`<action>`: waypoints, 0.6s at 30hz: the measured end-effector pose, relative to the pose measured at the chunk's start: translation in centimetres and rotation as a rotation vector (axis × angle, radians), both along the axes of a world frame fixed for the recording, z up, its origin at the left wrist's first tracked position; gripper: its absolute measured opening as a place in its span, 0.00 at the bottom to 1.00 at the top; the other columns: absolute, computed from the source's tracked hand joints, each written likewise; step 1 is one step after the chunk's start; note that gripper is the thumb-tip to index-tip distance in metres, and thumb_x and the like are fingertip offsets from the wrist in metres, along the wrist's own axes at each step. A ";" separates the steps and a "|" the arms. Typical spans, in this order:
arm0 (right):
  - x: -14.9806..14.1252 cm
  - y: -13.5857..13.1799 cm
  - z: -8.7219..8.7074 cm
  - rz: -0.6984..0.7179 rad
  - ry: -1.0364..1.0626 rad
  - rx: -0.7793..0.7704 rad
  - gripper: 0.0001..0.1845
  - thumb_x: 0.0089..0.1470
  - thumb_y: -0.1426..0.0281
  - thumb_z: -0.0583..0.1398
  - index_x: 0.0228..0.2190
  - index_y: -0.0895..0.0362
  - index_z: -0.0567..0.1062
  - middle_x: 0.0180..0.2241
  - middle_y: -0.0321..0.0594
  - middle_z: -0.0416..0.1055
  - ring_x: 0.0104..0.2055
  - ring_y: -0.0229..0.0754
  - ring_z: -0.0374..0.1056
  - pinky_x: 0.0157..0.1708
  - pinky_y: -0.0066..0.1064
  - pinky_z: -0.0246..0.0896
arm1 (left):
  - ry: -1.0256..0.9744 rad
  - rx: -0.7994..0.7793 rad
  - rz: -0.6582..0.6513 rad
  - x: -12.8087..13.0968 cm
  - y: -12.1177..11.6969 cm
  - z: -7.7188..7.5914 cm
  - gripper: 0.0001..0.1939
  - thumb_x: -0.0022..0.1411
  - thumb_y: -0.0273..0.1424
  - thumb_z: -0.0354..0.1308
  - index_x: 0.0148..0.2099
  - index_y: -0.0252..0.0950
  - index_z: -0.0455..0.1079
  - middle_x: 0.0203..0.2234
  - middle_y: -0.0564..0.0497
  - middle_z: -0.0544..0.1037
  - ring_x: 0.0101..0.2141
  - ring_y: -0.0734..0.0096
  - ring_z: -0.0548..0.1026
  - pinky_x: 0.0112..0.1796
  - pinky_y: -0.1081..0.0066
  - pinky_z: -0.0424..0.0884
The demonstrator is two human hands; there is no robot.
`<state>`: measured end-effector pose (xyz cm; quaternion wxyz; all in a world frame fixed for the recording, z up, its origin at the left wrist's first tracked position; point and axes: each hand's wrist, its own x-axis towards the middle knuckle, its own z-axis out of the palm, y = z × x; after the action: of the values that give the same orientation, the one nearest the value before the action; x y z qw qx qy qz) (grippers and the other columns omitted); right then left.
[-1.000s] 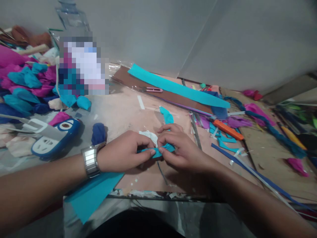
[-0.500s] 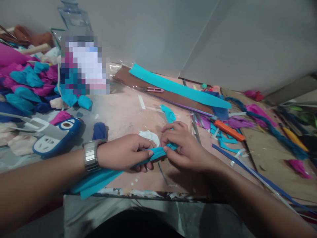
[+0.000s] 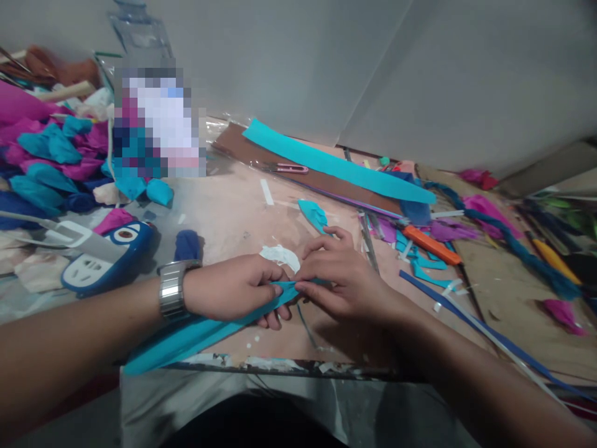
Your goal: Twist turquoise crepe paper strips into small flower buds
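A long strip of turquoise crepe paper (image 3: 205, 335) runs from the table's front edge up to my hands. My left hand (image 3: 237, 287) is closed on the strip, thumb on top, with some fingers beneath it. At the strip's far end, my right hand (image 3: 342, 277) pinches the paper between thumb and index finger, its other fingers curled above. Beyond the right hand a rolled turquoise piece (image 3: 313, 214) reaches up over the table; its lower end is hidden by the fingers. A patch of white paste (image 3: 281, 256) lies just behind both hands.
Turquoise paper (image 3: 336, 163) and pink thread snips (image 3: 291, 168) lie on brown sheets at the back. An orange cutter (image 3: 431, 245) and scraps lie right. Left are a blue power socket (image 3: 109, 258), a dark blue roll (image 3: 188, 246) and heaped paper petals (image 3: 51, 143).
My right hand has moved slightly left, closer to my left hand, along the strip. The rolled turquoise piece has turned a little, and the strip's near end has shifted left.
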<state>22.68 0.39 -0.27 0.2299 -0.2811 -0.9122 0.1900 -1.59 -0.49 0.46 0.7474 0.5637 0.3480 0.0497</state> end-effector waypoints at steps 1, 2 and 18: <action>0.0 0.0 0.0 0.005 0.000 0.006 0.04 0.65 0.66 0.64 0.36 0.49 0.80 0.34 0.33 0.79 0.48 0.46 0.72 0.66 0.52 0.40 | 0.001 -0.009 -0.006 0.0 0.0 0.1 0.06 0.67 0.27 0.54 0.44 0.35 0.71 0.41 0.45 0.82 0.38 0.65 0.84 0.41 0.65 0.81; 0.0 0.0 0.0 0.007 -0.002 0.009 0.04 0.65 0.66 0.64 0.36 0.49 0.80 0.34 0.33 0.79 0.48 0.45 0.72 0.66 0.52 0.40 | 0.000 -0.016 -0.014 0.0 0.0 0.1 0.07 0.64 0.24 0.54 0.44 0.35 0.71 0.42 0.45 0.82 0.39 0.64 0.84 0.42 0.65 0.81; 0.4 0.2 0.5 -0.018 0.000 -0.043 0.04 0.63 0.68 0.63 0.34 0.51 0.79 0.35 0.36 0.78 0.48 0.45 0.71 0.65 0.51 0.42 | -0.139 -0.052 -0.099 -0.3 0.1 -0.2 0.06 0.70 0.32 0.55 0.45 0.34 0.68 0.43 0.42 0.82 0.36 0.65 0.83 0.41 0.64 0.80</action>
<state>23.04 0.63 0.18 0.2257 -0.2939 -0.9054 0.2075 -1.92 -0.42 0.26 0.7857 0.5559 0.2680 0.0426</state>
